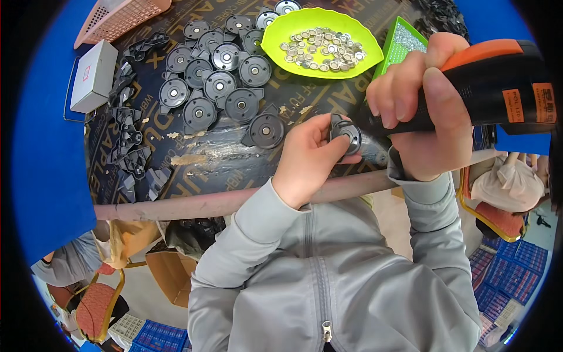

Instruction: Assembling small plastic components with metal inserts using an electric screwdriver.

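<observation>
My left hand (308, 155) is closed on a dark round plastic part (352, 134), thumb on its face, just above the table's near edge. My right hand (431, 111) grips a black and orange power screwdriver (484, 79) by its body. The tool's front end points left at the round part, very near it; whether the tip touches is hidden. Several similar round parts (220, 85), each with a silver centre, lie in a group to the left. A yellow-green leaf-shaped bowl (272, 44) beyond my hands holds many small round metal pieces.
A green tray (394, 36) of small shiny pieces stands at the far right. Black angular plastic pieces (126, 138) lie along the left side, near a white box (94, 76). A pink basket (117, 20) sits far left. The table's padded edge (234, 199) runs before me.
</observation>
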A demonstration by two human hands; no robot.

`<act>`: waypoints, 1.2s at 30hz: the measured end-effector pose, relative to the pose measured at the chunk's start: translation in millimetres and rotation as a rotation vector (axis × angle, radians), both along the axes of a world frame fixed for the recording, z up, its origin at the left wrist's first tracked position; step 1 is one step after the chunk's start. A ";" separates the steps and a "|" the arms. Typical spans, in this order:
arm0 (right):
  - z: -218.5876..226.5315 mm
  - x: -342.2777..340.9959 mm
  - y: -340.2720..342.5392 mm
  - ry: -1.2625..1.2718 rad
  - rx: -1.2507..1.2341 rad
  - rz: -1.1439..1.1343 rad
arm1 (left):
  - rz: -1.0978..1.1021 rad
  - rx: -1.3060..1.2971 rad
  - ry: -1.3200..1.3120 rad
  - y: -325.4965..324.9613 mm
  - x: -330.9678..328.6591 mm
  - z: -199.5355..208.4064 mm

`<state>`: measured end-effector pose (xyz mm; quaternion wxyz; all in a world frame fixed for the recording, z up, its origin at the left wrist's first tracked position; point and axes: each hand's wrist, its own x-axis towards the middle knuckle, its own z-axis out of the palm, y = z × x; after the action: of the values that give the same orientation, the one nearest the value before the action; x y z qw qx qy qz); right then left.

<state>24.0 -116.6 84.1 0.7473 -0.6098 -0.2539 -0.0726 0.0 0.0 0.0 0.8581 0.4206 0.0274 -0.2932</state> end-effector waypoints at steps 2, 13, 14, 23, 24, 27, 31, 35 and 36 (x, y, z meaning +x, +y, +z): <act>-3.7 -0.8 -4.6 0.025 0.026 -0.043 | 0.023 -0.009 0.005 -1.6 0.0 0.7; -2.0 4.4 -52.3 -0.148 0.128 -0.263 | 0.124 -0.033 -0.003 1.3 2.8 0.5; -6.0 6.8 -61.4 -0.151 0.098 -0.314 | 0.146 -0.064 0.026 2.6 3.0 1.8; -18.5 17.9 -80.7 -0.114 0.051 -0.530 | 0.167 -0.209 0.092 3.8 4.6 0.1; -19.1 18.5 -81.8 -0.100 0.050 -0.527 | 0.165 -0.208 0.091 4.1 4.3 0.4; -20.6 19.1 -82.7 -0.094 0.044 -0.535 | 0.158 -0.193 0.090 4.5 3.8 1.2; -22.7 19.3 -84.9 -0.088 0.054 -0.536 | 0.151 -0.183 0.081 4.5 3.9 1.7; -23.2 19.2 -84.0 -0.087 0.061 -0.550 | 0.146 -0.177 0.077 4.4 4.3 1.6; -23.5 19.1 -83.9 -0.088 0.067 -0.549 | 0.146 -0.176 0.078 4.5 4.2 1.6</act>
<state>43.1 -200.6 60.6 0.7076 -0.6271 -0.1089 -0.3068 4.2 4.5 1.6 0.9090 0.3290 0.0654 -0.2475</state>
